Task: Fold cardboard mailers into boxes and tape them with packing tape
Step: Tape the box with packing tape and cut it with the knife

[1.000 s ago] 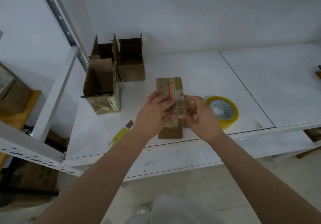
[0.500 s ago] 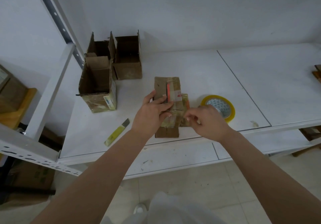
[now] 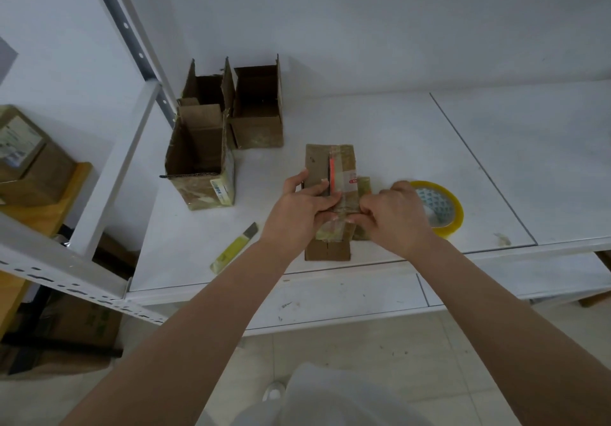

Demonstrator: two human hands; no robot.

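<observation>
A flat brown cardboard mailer [image 3: 317,164] with old tape and a red strip lies near the front edge of the white table [image 3: 396,134]. My left hand [image 3: 302,209] presses flat on its middle with straight fingers, thumb at its left edge. My right hand [image 3: 393,217] has its fingers curled at the mailer's right side, pinching a taped side flap [image 3: 363,187]. A yellow roll of packing tape [image 3: 443,209] lies flat just right of my right hand, partly hidden by it.
Three open-topped cardboard boxes [image 3: 198,161] stand at the table's back left by a white shelf post [image 3: 132,28]. A yellow utility knife [image 3: 233,248] lies left of my left forearm. More boxes [image 3: 29,157] sit on a shelf far left.
My right hand slid from the mailer's middle to its right side and closed on the flap there. My left hand stayed pressing on the mailer.
</observation>
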